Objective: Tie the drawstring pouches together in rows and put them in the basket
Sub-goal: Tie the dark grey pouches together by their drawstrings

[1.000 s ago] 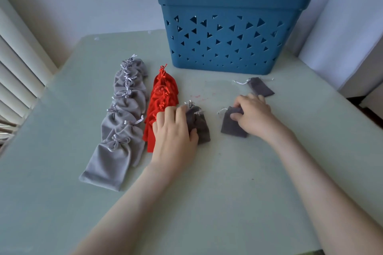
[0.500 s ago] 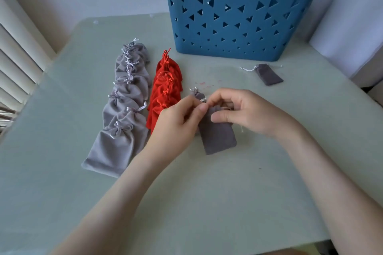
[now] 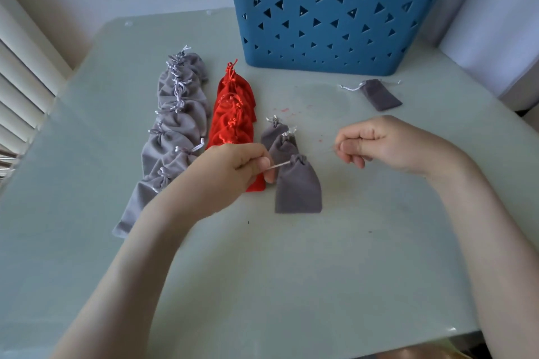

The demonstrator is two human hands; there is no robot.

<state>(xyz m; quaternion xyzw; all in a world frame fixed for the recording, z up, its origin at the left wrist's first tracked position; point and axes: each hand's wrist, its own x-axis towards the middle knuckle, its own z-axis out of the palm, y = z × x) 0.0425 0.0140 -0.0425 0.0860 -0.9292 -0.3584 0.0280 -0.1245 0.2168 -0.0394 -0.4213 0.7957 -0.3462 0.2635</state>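
On my feed the left hand (image 3: 233, 172) pinches a pale drawstring (image 3: 277, 165) that runs taut to the gathered neck of the nearest dark grey pouch (image 3: 297, 186), which lies flat on the worktop (image 3: 262, 271). The right hand (image 3: 379, 146) sits well apart from the left hand, fingers curled. A faint thread shows at its fingertips, but I cannot tell whether it grips it. Two more dark pouches (image 3: 278, 140) overlap behind the first. Left of them lie a red row (image 3: 233, 114) and a light grey row (image 3: 175, 131). One loose pouch (image 3: 379, 95) rests near the blue basket (image 3: 335, 23).
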